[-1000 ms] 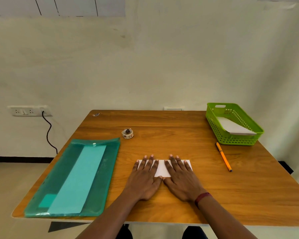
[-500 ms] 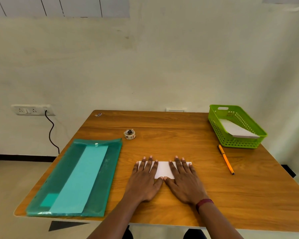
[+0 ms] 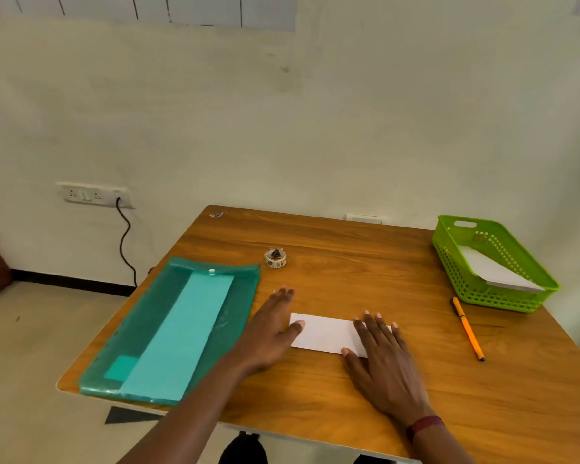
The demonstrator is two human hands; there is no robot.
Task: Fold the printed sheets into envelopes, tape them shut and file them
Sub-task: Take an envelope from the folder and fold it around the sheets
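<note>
1. Sheet (image 3: 325, 333), folded into a white strip, lies flat near the front edge of the bench (image 3: 349, 262). Half a second ago both hands covered it side by side.
2. Left hand (image 3: 268, 326) has slid off to the left, fingers straight and together, thumb tip touching the strip's left end.
3. Right hand (image 3: 382, 360) stays flat on the strip's right end, fingers spread.
4. Tape (image 3: 275, 258) sits beyond the left hand, and the folder (image 3: 171, 329) lies just left of that hand.
5. Pen (image 3: 467, 328) and basket (image 3: 503, 301), with paper (image 3: 496, 272) inside, are well to the right.
</note>
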